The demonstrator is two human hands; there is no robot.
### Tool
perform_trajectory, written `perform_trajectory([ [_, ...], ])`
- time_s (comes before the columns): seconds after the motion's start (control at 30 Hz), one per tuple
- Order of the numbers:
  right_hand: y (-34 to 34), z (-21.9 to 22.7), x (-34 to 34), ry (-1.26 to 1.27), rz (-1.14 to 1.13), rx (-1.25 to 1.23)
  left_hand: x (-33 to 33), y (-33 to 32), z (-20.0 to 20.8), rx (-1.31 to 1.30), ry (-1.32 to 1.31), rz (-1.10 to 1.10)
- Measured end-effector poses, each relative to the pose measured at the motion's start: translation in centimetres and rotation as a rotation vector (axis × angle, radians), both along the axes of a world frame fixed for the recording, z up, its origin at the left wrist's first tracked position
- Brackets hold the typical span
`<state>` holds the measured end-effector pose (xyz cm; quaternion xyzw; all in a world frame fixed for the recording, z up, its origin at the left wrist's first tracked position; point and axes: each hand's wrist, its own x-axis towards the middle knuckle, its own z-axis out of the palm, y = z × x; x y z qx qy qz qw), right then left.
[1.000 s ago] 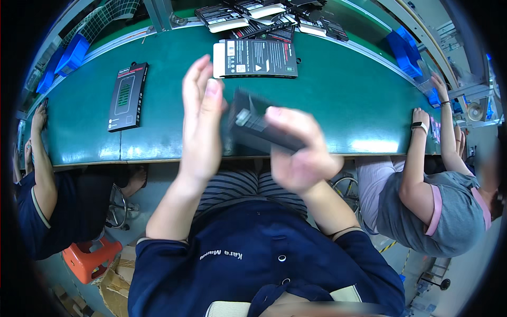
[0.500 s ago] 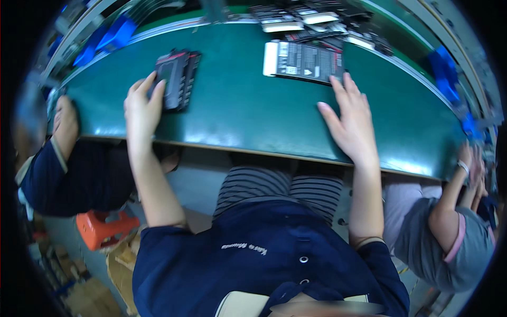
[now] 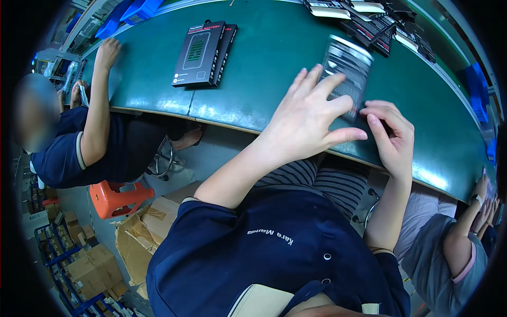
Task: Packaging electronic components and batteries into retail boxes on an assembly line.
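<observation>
A black flat box point(image 3: 346, 71) with a pale far end lies at an angle on the green table, blurred by motion. My left hand point(image 3: 311, 119) reaches across to it, fingers spread over its near part and thumb out to the right. Beside the box's near right corner is my right hand point(image 3: 395, 138), its fingers bent and apart from the thumb; whether it touches the box I cannot tell. Two black battery boxes point(image 3: 199, 55) with red lettering, one partly over the other, lie farther left, away from both hands.
A heap of black boxes point(image 3: 369, 18), several with pale ends, lies at the far right. Blue bins point(image 3: 141, 9) line the far left edge. Co-workers sit at both sides, one's forearm point(image 3: 100, 100) on the left. An orange stool point(image 3: 120, 198) stands on the floor.
My left hand has left the stacked boxes and crossed right to the single box. That box has turned from sideways to pointing away. My view has shifted, and my right hand's fingers have bent.
</observation>
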<state>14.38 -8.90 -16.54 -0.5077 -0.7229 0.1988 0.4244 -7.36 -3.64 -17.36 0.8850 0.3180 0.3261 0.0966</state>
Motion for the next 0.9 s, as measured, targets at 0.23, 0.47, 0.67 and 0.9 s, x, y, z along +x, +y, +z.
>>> perform_trajectory([
  [0.23, 0.7, -1.4, 0.7, -0.021, -0.337, 0.141, 0.5, -0.5, -0.2, -0.056, -0.180, -0.081],
  [0.47, 0.6, -1.7, 0.2, 0.153, -0.377, 0.002, 0.0, -0.7, 0.2, -0.129, -0.127, -0.083],
  [0.67, 0.3, -1.5, 0.3, 0.247, -0.372, -0.050, 0.1, -0.3, -0.6, -0.095, -0.282, 0.019],
  [0.9, 0.3, -1.8, 0.6, 0.195, -0.351, -0.056, -1.3, 0.7, -1.7, -0.486, -1.074, -0.108],
])
